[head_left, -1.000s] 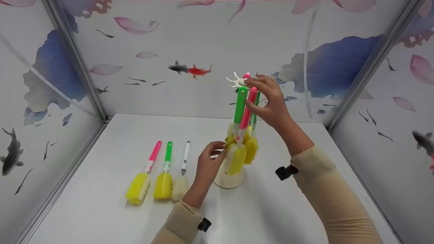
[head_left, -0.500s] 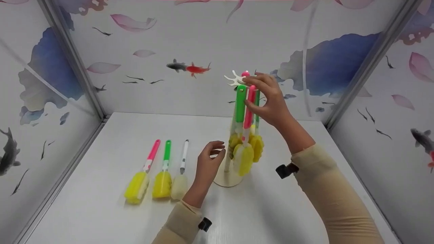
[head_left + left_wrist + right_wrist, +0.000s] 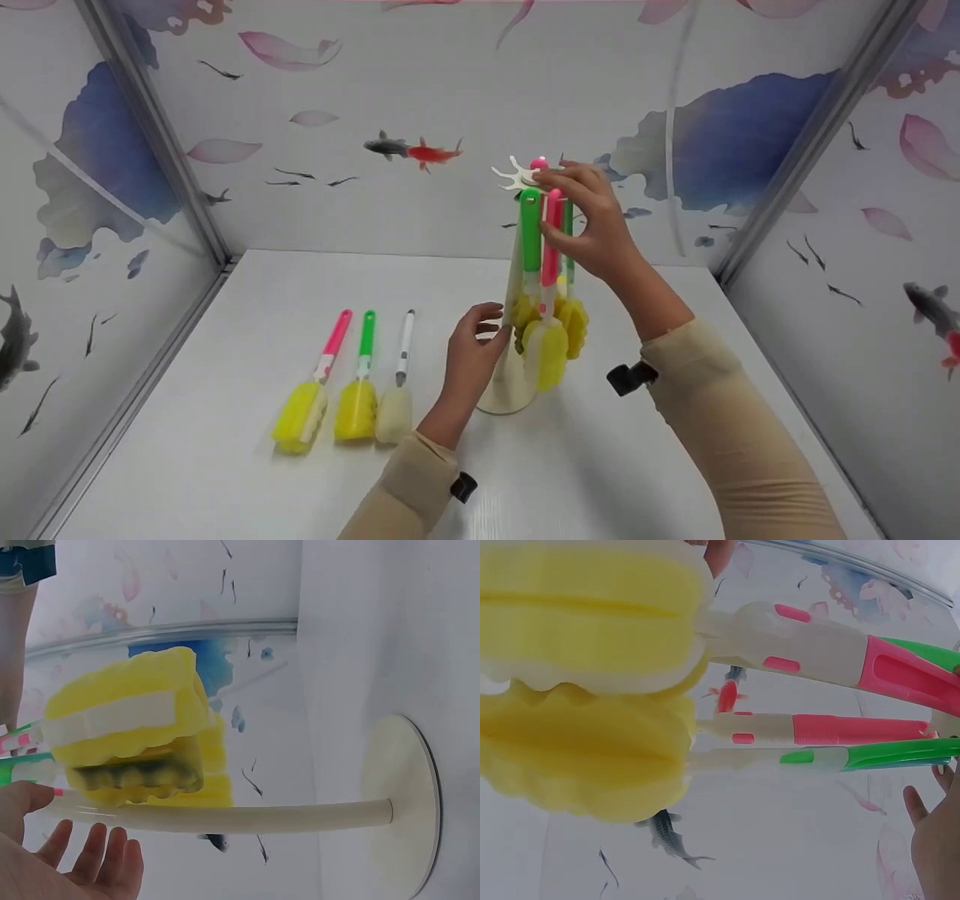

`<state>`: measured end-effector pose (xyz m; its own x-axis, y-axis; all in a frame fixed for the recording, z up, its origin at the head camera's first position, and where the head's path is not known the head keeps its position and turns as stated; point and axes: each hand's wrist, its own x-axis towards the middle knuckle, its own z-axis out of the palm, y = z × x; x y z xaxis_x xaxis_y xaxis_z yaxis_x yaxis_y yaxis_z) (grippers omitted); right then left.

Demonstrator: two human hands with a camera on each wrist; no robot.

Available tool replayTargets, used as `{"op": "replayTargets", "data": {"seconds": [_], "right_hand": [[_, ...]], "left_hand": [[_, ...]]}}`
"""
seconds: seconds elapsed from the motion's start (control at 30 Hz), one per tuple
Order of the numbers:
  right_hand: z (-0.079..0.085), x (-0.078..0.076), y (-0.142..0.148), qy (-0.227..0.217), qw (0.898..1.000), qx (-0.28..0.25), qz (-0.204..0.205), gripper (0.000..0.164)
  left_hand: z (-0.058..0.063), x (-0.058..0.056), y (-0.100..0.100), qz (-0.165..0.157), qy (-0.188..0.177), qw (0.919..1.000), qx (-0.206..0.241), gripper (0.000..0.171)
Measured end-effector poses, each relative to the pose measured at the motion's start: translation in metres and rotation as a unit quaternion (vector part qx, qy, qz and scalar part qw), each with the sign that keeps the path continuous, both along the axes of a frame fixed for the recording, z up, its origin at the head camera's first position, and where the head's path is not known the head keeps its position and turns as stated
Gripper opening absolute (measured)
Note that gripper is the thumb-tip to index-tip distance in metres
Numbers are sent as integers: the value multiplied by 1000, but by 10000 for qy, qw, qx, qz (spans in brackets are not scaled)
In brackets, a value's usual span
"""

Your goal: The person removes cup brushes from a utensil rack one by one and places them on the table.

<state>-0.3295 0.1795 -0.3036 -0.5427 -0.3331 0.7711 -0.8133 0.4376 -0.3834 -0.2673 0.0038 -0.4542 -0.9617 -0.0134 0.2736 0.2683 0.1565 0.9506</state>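
A cream stand (image 3: 505, 397) with a round base and a hooked top carries several hanging sponge bottle brushes. In front hang a green-handled brush (image 3: 530, 232) and a pink-handled brush (image 3: 551, 352), with yellow and white sponge heads. My right hand (image 3: 600, 221) holds the hooked top (image 3: 514, 177), its fingers bent over it and the thumb overlapping the pink handle in the head view. My left hand (image 3: 471, 349) is at the pole, thumb in front and fingers loosely bent behind. In the left wrist view these fingers (image 3: 112, 859) show spread below the pole (image 3: 300, 817).
Three brushes lie in a row on the white table left of the stand: a pink-handled one (image 3: 301, 412), a green-handled one (image 3: 355, 409) and a white one (image 3: 394, 416). Printed panels with fish and petals (image 3: 435, 82) wall the table at the back and sides.
The hanging brushes have swung slightly right, away from my left hand, uncovering the pole. My left hand has shifted right to the pole. My right hand stays at the stand's top.
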Motion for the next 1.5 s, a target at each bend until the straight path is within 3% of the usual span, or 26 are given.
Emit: {"op": "replayTargets", "data": {"seconds": [0.2, 0.3, 0.53, 0.67, 1.07, 1.17, 1.4, 1.5], "right_hand": [[16, 28, -11, -81, 10000, -25, -37, 45], [20, 32, -12, -63, 10000, -30, -23, 44], [-4, -5, 4, 151, 9999, 59, 0, 48], [-5, -5, 6, 124, 9999, 95, -71, 49], [-6, -7, 2, 141, 9999, -36, -5, 52], [-3, -1, -2, 123, 9999, -112, -17, 50], [18, 32, -14, 17, 9999, -165, 37, 43], [20, 34, -14, -19, 9998, -177, 51, 42]], "left_hand": [[9, -3, 10, 70, 261, 9996, -28, 34], [15, -4, 14, -26, 371, 9993, 37, 39], [25, -12, 22, -273, 403, 9987, 115, 41], [27, -16, 27, -389, 315, 9986, 180, 40], [36, -20, 34, -82, 557, 9981, -255, 37], [35, -19, 33, -26, 542, 9982, -248, 35], [35, -16, 27, -55, 385, 9992, -121, 31], [36, -16, 25, -72, 379, 9991, -147, 30]]}}
